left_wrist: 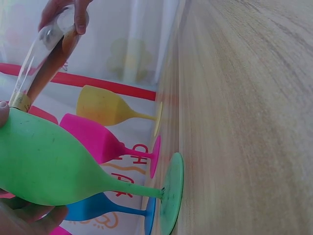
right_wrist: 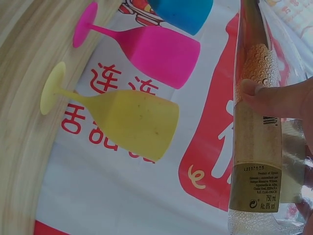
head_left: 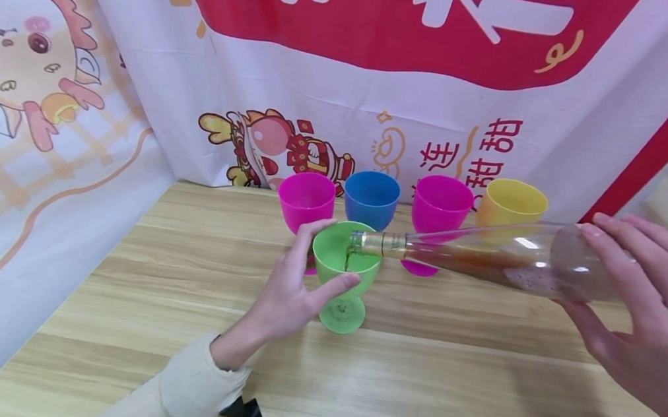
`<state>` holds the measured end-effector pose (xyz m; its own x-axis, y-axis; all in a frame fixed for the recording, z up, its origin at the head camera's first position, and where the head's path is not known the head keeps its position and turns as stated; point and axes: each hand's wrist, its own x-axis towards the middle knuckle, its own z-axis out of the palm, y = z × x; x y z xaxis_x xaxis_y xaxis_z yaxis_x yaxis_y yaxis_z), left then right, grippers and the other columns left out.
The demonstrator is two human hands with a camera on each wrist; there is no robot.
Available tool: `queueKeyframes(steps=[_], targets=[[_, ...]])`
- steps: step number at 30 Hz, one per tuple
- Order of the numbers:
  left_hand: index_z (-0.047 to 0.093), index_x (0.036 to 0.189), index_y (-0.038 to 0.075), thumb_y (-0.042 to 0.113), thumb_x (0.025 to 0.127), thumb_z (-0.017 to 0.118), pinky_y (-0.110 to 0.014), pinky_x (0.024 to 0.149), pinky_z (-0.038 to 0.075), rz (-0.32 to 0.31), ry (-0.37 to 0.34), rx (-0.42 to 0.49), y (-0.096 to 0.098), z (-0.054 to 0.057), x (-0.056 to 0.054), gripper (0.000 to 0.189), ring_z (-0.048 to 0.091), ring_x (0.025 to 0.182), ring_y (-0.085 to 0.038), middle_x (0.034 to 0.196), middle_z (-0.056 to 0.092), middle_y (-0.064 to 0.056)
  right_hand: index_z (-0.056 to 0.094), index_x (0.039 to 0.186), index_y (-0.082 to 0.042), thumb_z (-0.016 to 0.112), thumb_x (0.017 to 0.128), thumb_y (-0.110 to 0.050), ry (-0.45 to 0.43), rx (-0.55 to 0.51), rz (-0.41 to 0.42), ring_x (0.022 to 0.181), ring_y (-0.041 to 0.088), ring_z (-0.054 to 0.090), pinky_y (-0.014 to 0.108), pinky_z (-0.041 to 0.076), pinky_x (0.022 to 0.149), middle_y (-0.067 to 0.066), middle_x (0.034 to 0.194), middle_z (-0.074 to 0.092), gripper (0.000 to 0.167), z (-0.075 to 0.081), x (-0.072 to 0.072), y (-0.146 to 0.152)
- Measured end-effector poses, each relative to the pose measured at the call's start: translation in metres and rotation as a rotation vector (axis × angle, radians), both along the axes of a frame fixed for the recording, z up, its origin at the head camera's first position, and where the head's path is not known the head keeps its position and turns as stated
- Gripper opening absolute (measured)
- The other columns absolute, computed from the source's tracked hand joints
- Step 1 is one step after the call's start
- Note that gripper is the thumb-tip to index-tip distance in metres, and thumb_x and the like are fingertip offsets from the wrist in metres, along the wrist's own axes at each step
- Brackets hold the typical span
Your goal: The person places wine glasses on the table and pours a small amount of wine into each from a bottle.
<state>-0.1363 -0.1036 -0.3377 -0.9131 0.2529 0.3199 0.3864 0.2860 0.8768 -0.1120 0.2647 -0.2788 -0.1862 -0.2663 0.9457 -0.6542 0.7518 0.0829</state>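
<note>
My left hand [head_left: 289, 297] holds a green plastic goblet [left_wrist: 49, 159] by its bowl, thumb on the near side and fingers around the left. The goblet stands upright, its foot at the tabletop. My right hand [head_left: 654, 296] grips a clear glass bottle [head_left: 479, 257] near its base, tipped almost level with the neck pointing left. The bottle's mouth is over the green rim, and a thin stream of liquid falls into the bowl. Amber liquid lies along the lower side of the bottle. In the right wrist view, the thumb presses beside a gold label [right_wrist: 257, 188].
Behind the green goblet stand a magenta goblet [head_left: 306, 199], a blue goblet [head_left: 372, 202], another magenta goblet [right_wrist: 164, 56] and a yellow goblet [right_wrist: 134, 120] in a row. A printed cloth [head_left: 251, 69] hangs at the back of the wooden table [head_left: 185, 275].
</note>
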Motion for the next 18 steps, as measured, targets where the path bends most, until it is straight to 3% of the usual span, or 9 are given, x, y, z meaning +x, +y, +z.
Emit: queueKeyframes(steps=[18], targets=[[0.036, 0.157, 0.025, 0.031, 0.097, 0.077, -0.04, 0.097, 0.061, -0.002, 0.006, 0.002, 0.0001, -0.0007, 0.0004, 0.073, 0.066, 0.122, -0.019, 0.139, 0.065, 0.001, 0.072, 0.127, 0.0, 0.059, 0.103, -0.048, 0.064, -0.039, 0.009, 0.134, 0.039, 0.063, 0.049, 0.032, 0.127, 0.022, 0.132, 0.072, 0.056, 0.0016, 0.001, -0.0072]])
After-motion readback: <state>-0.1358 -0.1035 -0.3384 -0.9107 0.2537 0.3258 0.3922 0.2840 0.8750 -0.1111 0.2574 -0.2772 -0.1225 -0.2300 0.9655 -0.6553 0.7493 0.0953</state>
